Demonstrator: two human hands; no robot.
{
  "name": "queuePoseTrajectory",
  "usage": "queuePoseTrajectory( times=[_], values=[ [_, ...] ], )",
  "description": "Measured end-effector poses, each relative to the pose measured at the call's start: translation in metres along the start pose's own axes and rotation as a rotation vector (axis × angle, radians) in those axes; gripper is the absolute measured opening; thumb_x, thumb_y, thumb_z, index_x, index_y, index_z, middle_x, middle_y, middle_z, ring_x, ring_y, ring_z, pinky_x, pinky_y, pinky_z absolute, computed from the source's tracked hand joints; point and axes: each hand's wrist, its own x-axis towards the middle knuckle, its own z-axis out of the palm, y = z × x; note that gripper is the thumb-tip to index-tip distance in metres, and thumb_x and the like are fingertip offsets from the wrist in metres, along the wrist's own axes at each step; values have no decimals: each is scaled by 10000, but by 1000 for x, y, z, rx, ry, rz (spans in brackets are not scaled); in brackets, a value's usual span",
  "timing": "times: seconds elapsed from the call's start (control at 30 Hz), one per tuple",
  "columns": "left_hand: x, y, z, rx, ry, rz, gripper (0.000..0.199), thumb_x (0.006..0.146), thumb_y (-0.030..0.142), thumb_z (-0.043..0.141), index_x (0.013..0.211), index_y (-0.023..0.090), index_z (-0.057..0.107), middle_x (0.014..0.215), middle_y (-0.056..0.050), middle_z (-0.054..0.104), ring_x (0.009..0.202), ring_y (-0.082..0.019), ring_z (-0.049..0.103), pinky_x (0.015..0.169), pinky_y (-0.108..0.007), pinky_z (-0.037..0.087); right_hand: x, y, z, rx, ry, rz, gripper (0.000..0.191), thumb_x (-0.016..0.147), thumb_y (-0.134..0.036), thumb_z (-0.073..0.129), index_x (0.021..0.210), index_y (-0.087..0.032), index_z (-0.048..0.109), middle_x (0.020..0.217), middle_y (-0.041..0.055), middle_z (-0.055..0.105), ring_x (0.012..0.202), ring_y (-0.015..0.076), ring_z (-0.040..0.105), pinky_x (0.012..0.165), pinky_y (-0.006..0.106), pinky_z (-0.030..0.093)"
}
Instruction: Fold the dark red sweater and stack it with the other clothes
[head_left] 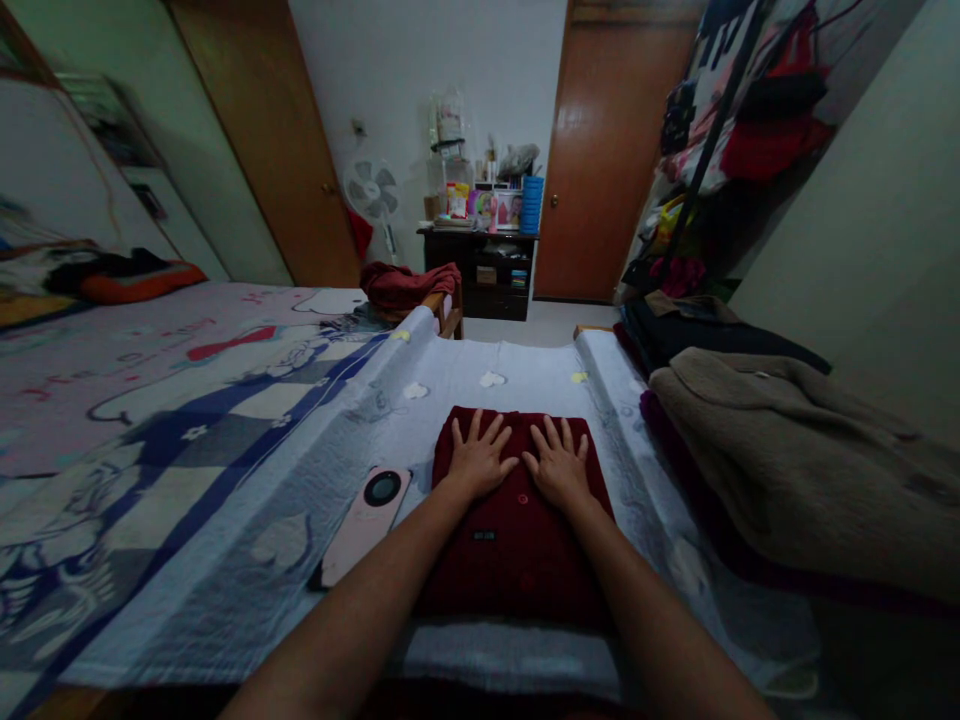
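Note:
A dark red garment [517,560], folded into a neat rectangle, lies on a light blue cloth [510,360] patterned with hearts. A button and a small dark label show on its front. My left hand [480,460] rests flat on its upper left part, fingers spread. On the upper right part lies my right hand [559,462], also flat with fingers apart. Neither hand grips anything. Left of the garment, near my left forearm, is a pink phone [367,525] with a round dark camera ring, lying back side up.
Folded clothes, a brown fleece coat [795,460] on top, are piled at the right. At the left is a bed with a patterned sheet [172,400]. A reddish cloth [409,290] hangs over a wooden rail. Farther back stand a fan [375,190] and a dark cabinet [476,275].

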Motion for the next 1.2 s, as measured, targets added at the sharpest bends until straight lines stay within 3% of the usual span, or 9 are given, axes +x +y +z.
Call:
queuePoseTrajectory(
  times=[0.27,0.57,0.7,0.8,0.87,0.93,1.07,1.2],
  values=[
    [-4,-5,7,-84,-50,-41,599,826,526,566,1391,355,469,1568,-23,273,1455,-383,-67,1075,-698,-75,2,5,11,5,-80,11,618,939,-536,363,1499,-288,274,1607,43,96,1458,328,-13,1086,670,54],
    [-3,-8,12,-51,-44,-43,614,830,553,540,1402,344,459,1570,-34,268,1454,-386,-69,1052,-702,-134,3,4,12,32,-104,24,630,935,-542,358,1502,-283,266,1607,36,93,1459,324,-11,1090,662,53],
    [-2,-7,8,-98,-2,-28,570,830,492,575,1372,338,492,1540,-55,335,1455,-390,11,1069,-674,-143,10,12,2,118,-89,31,580,930,-490,392,1465,-269,351,1579,53,227,1441,311,135,1099,610,160],
    [7,-9,-6,-80,79,-30,531,854,387,561,1373,309,483,1514,-90,373,1442,-366,141,1097,-631,-139,24,26,-9,141,26,66,519,932,-366,412,1426,-206,409,1517,96,361,1390,283,275,1107,498,226],
    [18,-12,-17,1,119,-50,507,868,340,540,1367,276,477,1506,-113,379,1429,-338,204,1114,-612,-117,35,37,-18,110,51,100,525,904,-308,462,1412,-183,417,1490,112,398,1387,298,278,1107,495,215],
    [32,-15,-28,105,88,-82,459,873,342,538,1321,249,507,1466,-128,434,1405,-326,265,1114,-627,-75,46,45,-26,68,-28,105,544,878,-308,508,1399,-181,421,1433,131,464,1362,319,318,1092,534,208],
    [58,-22,-40,270,-130,-141,346,871,438,538,1136,227,613,1202,-115,640,1174,-316,530,1085,-655,113,62,52,-39,-21,-241,51,417,840,-363,576,1229,-212,568,1215,123,617,1160,307,521,1015,547,288],
    [68,-22,-45,321,-196,-118,321,806,443,617,1023,211,656,1139,-117,645,1090,-303,570,1014,-515,324,69,51,-43,-52,-248,32,308,800,-364,641,1063,-203,645,1157,128,617,1098,303,545,937,477,358]
  ],
)
